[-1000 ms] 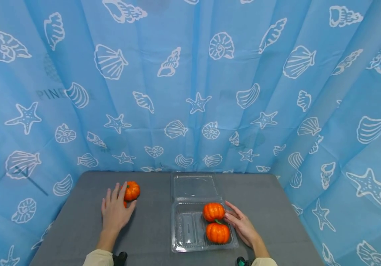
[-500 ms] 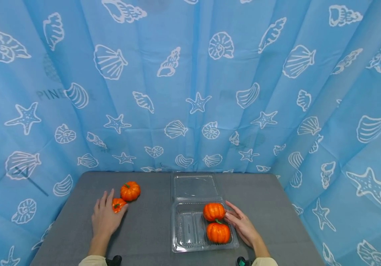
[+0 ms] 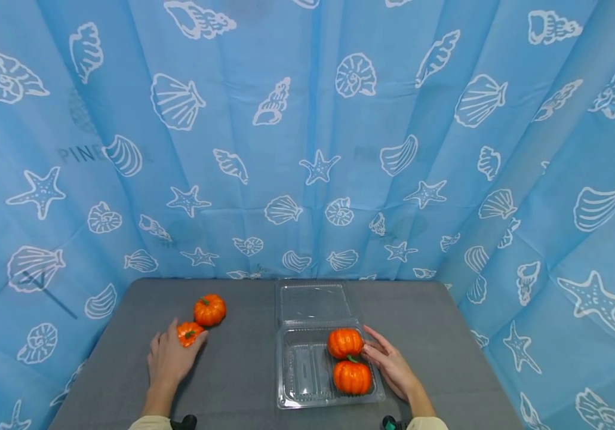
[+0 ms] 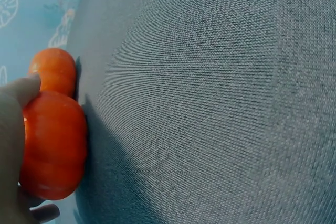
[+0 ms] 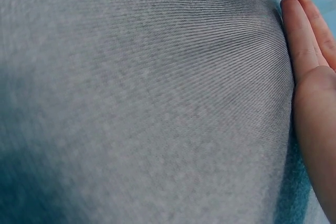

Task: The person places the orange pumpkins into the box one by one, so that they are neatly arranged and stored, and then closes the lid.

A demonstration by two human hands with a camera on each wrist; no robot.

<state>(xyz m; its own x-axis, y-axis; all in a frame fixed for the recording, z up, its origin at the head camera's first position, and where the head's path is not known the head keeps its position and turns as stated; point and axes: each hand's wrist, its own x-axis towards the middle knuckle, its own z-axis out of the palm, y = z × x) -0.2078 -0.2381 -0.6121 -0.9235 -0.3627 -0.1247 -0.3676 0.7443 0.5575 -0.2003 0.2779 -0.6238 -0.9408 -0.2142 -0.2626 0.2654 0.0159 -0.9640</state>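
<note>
My left hand [image 3: 170,358] is around a small orange pumpkin [image 3: 188,333] on the left of the table, thumb on one side and fingers on the other. In the left wrist view this pumpkin [image 4: 55,145] shows its smooth ribbed side between the digits. Just behind it sits a second pumpkin [image 3: 209,310] with a green stem. Two more pumpkins, a rear one [image 3: 345,343] and a front one [image 3: 352,377], lie in the right half of a clear plastic clamshell box [image 3: 299,401]. My right hand [image 3: 391,365] rests at the box's right side, its fingers extended along the rim.
The box's clear lid [image 3: 315,303] lies folded back behind it on the grey table [image 3: 248,370]. A blue curtain [image 3: 307,137] with white shell prints hangs behind the table and along its sides.
My left hand drew back from the rear pumpkin toward the nearer one, and its fingers and thumb have come round it. The right hand and the box stay put.
</note>
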